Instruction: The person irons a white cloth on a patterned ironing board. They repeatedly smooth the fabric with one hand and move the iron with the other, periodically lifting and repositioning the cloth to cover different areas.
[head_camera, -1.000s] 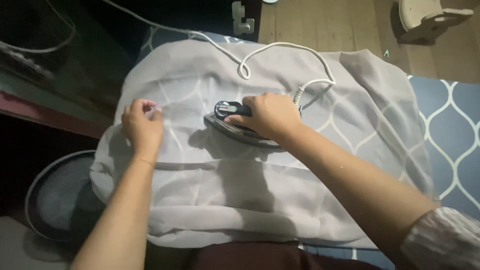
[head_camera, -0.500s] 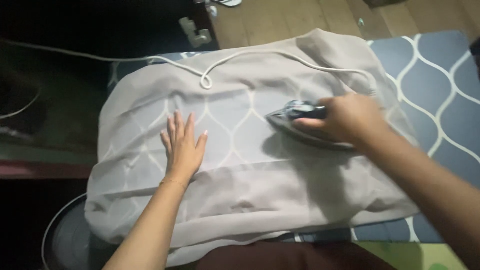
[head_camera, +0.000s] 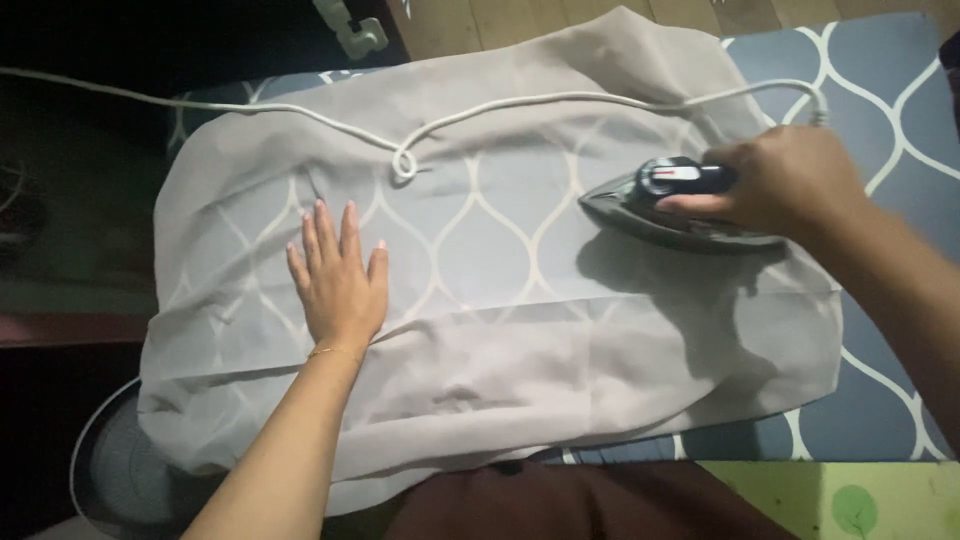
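Observation:
A thin grey cloth (head_camera: 520, 340) lies spread over a blue ironing pad with a white lattice pattern (head_camera: 880, 70). My left hand (head_camera: 338, 278) rests flat on the cloth's left part, fingers apart. My right hand (head_camera: 785, 182) grips the black handle of a dark electric iron (head_camera: 660, 205), which sits on the cloth at the right with its tip pointing left. The iron's white cord (head_camera: 400, 150) runs across the cloth's far edge with a small loop in it.
A round fan grille (head_camera: 105, 470) stands on the floor at the lower left. Wooden floor boards (head_camera: 560, 20) and a white plug fitting (head_camera: 350, 30) show at the top. A dark red garment (head_camera: 560, 505) is at the bottom edge.
My right hand has drawn the iron to the right across the cloth. My left hand has opened from a loose curl and now lies flat on the cloth.

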